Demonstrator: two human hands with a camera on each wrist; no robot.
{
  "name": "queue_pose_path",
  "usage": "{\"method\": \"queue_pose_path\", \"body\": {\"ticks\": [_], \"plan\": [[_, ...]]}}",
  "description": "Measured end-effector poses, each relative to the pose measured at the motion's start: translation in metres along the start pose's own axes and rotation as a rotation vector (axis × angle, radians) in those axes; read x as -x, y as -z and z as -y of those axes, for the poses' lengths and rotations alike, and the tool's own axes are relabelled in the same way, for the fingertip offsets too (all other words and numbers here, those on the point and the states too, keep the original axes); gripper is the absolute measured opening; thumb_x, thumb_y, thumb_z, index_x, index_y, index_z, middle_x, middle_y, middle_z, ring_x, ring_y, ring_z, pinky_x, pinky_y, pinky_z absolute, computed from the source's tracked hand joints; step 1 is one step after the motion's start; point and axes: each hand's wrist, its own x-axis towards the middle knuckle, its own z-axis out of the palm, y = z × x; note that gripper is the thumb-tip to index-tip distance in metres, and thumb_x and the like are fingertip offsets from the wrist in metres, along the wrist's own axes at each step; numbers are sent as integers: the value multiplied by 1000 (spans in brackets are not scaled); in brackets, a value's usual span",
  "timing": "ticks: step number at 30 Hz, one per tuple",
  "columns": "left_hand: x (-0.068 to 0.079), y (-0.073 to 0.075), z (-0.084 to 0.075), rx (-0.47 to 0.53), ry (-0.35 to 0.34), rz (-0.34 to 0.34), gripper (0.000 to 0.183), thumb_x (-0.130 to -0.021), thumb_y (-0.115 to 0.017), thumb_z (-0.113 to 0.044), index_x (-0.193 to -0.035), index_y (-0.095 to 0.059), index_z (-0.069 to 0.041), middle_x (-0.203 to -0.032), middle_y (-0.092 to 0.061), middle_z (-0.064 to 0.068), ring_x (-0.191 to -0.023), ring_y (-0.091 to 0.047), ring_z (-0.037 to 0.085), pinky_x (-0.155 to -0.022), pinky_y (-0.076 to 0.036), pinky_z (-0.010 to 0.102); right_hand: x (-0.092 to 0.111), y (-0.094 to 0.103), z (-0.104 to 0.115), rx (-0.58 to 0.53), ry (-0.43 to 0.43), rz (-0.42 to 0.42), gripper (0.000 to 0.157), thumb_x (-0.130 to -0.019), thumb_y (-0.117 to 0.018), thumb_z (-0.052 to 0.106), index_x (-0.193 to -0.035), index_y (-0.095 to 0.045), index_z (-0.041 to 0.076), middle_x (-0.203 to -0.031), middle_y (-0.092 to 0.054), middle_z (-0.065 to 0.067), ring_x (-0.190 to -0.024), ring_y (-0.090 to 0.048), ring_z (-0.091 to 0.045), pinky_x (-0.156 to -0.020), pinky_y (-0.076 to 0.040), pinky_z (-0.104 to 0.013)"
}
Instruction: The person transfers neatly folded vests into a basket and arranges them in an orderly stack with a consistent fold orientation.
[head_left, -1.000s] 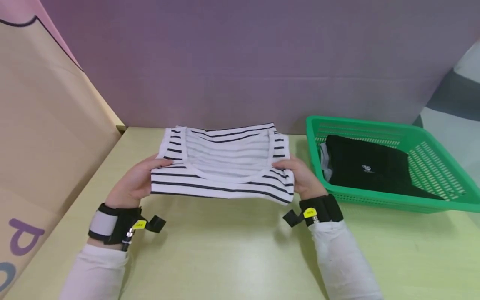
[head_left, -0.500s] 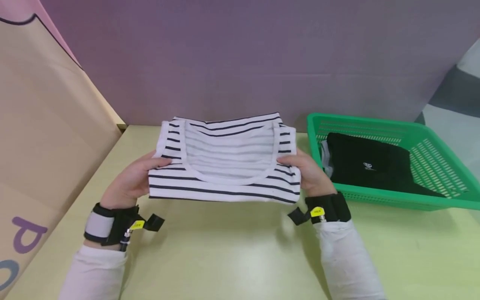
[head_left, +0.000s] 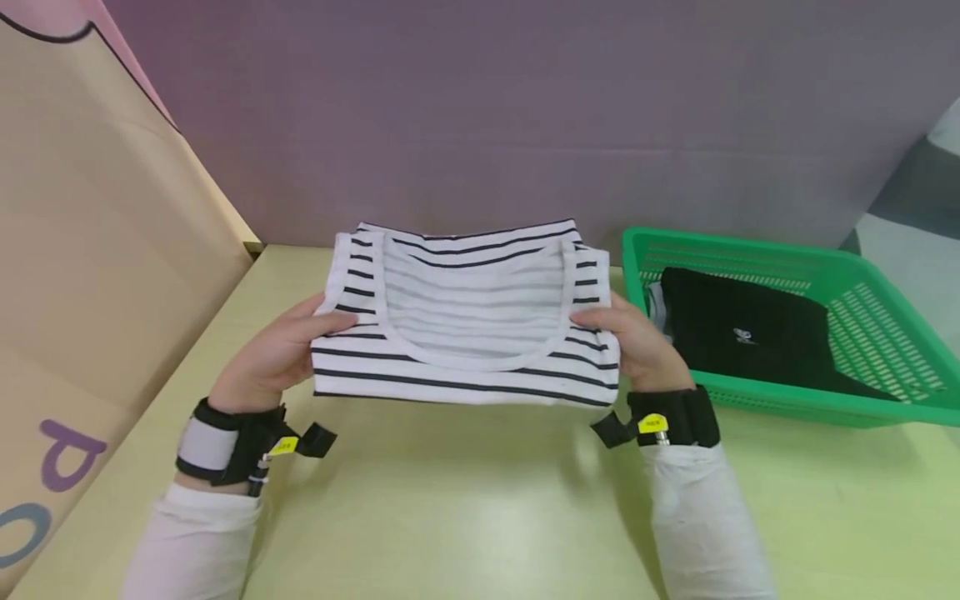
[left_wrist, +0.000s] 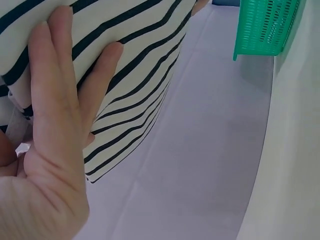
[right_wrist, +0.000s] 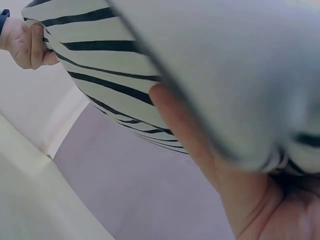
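Note:
A folded white shirt with black stripes point(head_left: 465, 385) is held up above the table, its wide scooped neckline facing up. My left hand point(head_left: 277, 354) grips its left side, thumb on top near the neckline. On the opposite side my right hand point(head_left: 641, 346) grips it the same way. In the left wrist view, fingers point(left_wrist: 55, 85) lie spread against the striped underside of the shirt. Fabric covers much of the right wrist view, where a finger point(right_wrist: 185, 130) supports the cloth from below.
To the right stands a green plastic basket point(head_left: 750, 392) with a folded black garment point(head_left: 742, 312) inside; a grey edge of cloth shows beside it. The pale wooden table point(head_left: 465, 500) meets a purple-grey backdrop point(head_left: 480, 108). A beige printed panel point(head_left: 97, 208) stands at the left.
Both hands have raised the shirt slightly, and it looks larger and more spread out. The hands stand a little farther apart. The view has shifted slightly.

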Motion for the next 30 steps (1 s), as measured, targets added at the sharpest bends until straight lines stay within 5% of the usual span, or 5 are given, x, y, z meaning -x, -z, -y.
{"method": "queue_pose_path", "body": {"ticks": [8, 15, 30], "plan": [[1, -8, -2, -69, 5, -33, 31, -99, -48, -20, -129, -44, -17, -100, -70, -3, -87, -68, 12, -72, -57, 31, 10, 1, 6, 73, -59, -29, 29, -98, -46, 6, -125, -38, 13, -102, -67, -3, -89, -69, -17, -74, -58, -31], [3, -15, -1, -143, 2, 9, 33, -99, -48, -22, -131, -43, -15, -102, -70, -4, -90, -67, 10, -75, -56, 30, 26, 6, 7, 120, -88, -32, 31, -98, -46, 8, -126, -37, 16, -104, -67, -3, -91, -69, -18, -76, -58, -33], [-2, -32, 5, -136, 15, 57, 42, -100, -47, -24, -137, -38, -7, -104, -69, -4, -93, -66, 10, -79, -55, 30, 47, 14, 10, 154, -95, -62, 23, -98, -47, 8, -121, -46, 14, -101, -70, -2, -90, -69, -16, -75, -58, -32]]}}
